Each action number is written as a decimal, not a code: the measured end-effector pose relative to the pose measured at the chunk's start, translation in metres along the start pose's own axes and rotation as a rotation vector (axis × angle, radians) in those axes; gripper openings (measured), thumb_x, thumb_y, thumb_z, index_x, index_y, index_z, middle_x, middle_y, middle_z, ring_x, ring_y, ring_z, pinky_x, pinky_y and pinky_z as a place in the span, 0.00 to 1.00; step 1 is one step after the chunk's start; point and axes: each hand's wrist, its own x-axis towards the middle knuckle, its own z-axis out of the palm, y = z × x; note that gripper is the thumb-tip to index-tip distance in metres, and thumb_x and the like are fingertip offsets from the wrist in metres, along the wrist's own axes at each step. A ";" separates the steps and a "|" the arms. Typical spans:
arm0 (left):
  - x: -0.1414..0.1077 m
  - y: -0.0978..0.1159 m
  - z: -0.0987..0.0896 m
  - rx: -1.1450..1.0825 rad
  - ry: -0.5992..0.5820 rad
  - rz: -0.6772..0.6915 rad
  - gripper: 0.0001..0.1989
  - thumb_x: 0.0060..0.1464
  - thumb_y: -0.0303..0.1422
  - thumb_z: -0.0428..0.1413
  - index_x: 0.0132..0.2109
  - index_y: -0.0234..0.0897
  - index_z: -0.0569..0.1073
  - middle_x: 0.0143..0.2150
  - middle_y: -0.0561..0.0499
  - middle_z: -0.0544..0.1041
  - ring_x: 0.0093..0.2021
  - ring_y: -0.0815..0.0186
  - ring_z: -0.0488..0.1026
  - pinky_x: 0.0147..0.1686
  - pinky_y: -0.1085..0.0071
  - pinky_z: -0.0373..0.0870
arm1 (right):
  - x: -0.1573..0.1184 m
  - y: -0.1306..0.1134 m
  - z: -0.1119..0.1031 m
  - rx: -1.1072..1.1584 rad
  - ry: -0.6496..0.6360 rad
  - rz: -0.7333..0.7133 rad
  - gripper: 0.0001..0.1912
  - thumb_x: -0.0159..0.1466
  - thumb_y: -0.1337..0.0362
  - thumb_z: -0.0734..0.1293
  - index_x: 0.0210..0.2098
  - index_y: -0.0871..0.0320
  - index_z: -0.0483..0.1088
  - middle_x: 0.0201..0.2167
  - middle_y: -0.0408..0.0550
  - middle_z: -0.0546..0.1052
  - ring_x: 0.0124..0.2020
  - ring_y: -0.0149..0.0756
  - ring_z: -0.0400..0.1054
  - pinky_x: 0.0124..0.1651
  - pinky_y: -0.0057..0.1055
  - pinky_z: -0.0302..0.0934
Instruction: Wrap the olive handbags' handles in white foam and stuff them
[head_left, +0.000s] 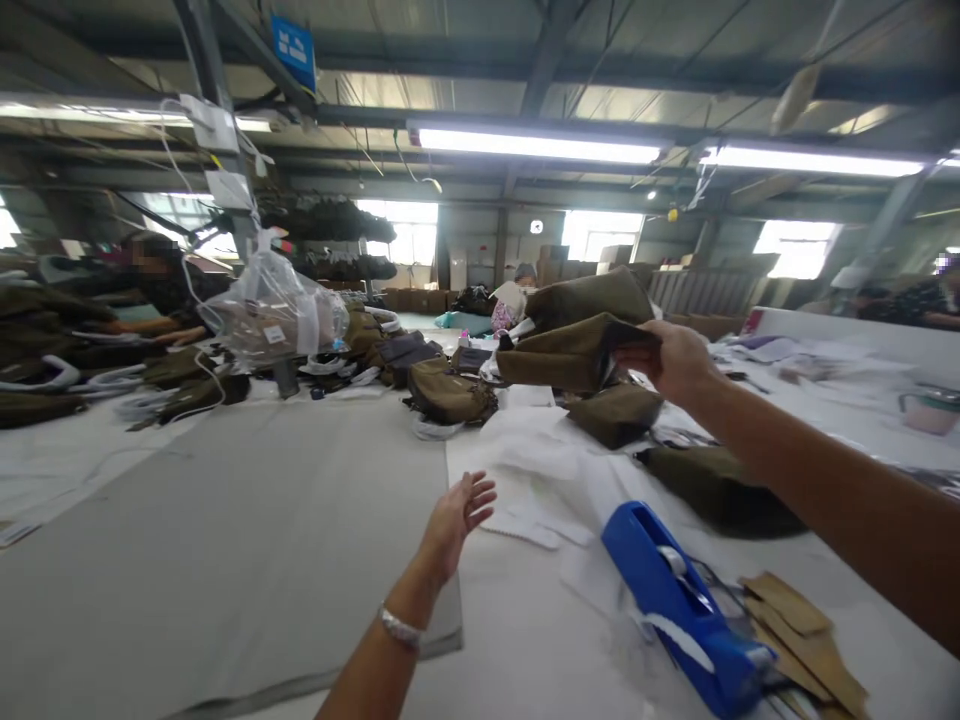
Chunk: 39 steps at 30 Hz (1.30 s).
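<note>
My right hand [675,362] is closed on the dark edge of an olive-brown bag [559,355], lifted above the white sheets [525,460] at centre right. Behind it shows another olive piece [592,298]; whether the two are joined I cannot tell. My left hand [454,520], a silver band at its wrist, is over the right edge of the grey mat [300,530], fingers apart and holding nothing. Beyond it lies a brown bag [450,392] on the table.
A blue tape dispenser [667,600] and brown card pieces [802,630] lie at the lower right. More olive bags [724,490] are at the right. A clear plastic bag [277,310] hangs by a post at the left. Several people are at the tables beyond.
</note>
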 end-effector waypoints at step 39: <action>-0.196 0.024 0.054 0.496 -0.029 0.491 0.31 0.58 0.57 0.57 0.53 0.36 0.78 0.51 0.39 0.80 0.42 0.60 0.80 0.36 0.71 0.78 | -0.325 -0.037 -0.004 0.061 -0.071 -0.017 0.15 0.67 0.62 0.68 0.52 0.53 0.75 0.46 0.49 0.79 0.48 0.43 0.74 0.53 0.37 0.69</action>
